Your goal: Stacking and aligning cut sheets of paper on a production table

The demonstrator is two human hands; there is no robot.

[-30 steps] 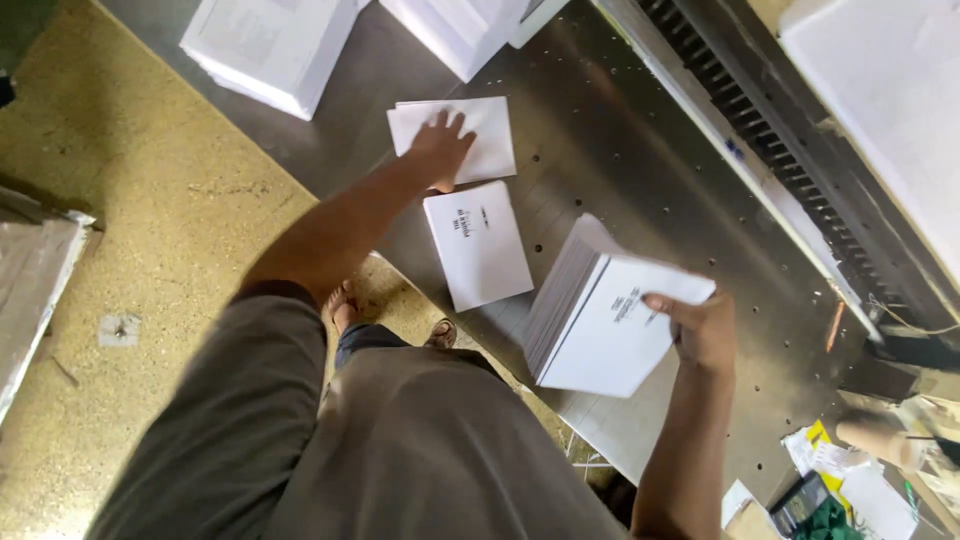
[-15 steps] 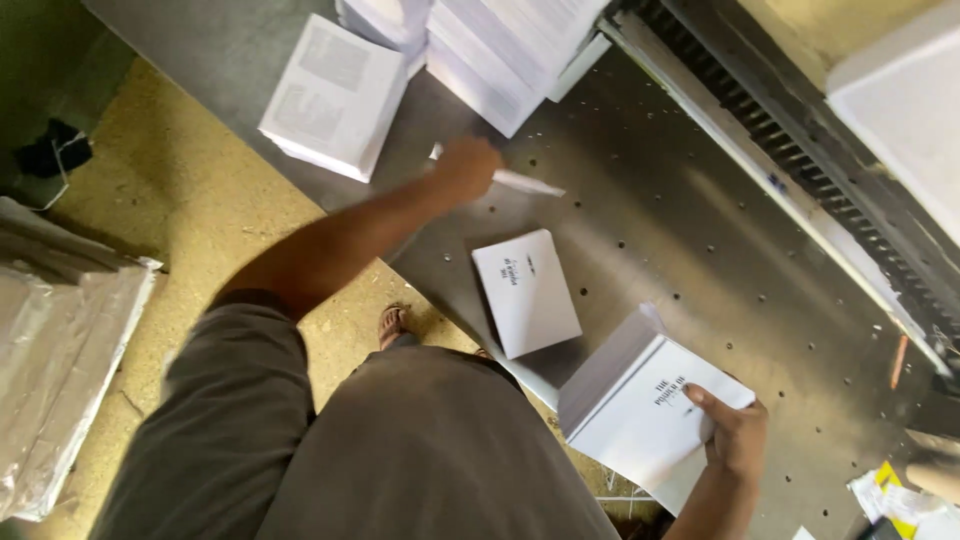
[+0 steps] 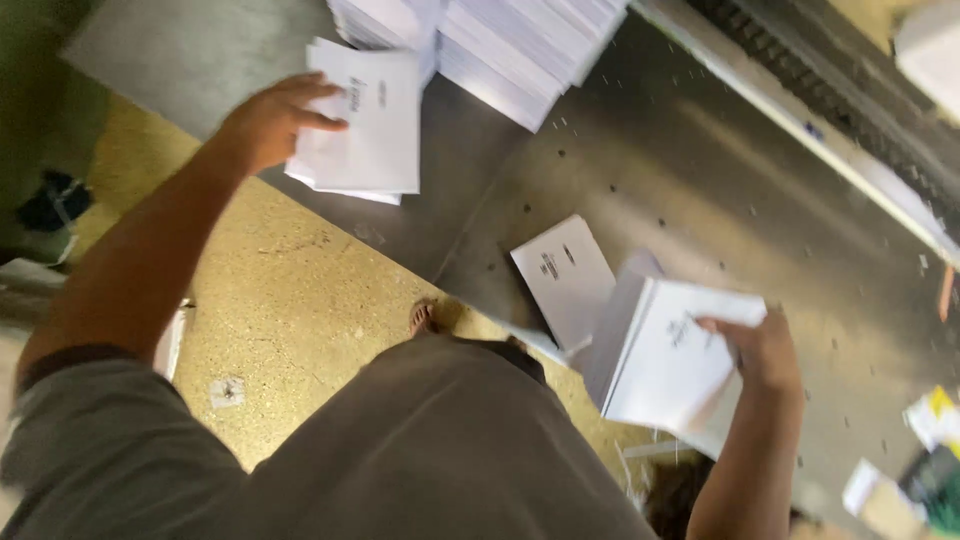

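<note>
While one booklet [image 3: 563, 278] lies on the table [image 3: 700, 160], left hand [image 3: 268, 120] pinches a thin sheaf [image 3: 365, 125]; right hand [image 3: 762, 350] grips a thick stack [image 3: 665, 360].

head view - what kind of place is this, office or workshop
Likely a print or paper-finishing workshop: a grey metal worktable, stacks of white booklets on it, and both hands sorting more booklets.

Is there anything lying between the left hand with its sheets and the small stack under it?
Nothing visible. The left hand holds white sheets directly over the small stack at the metal table edge.
</note>
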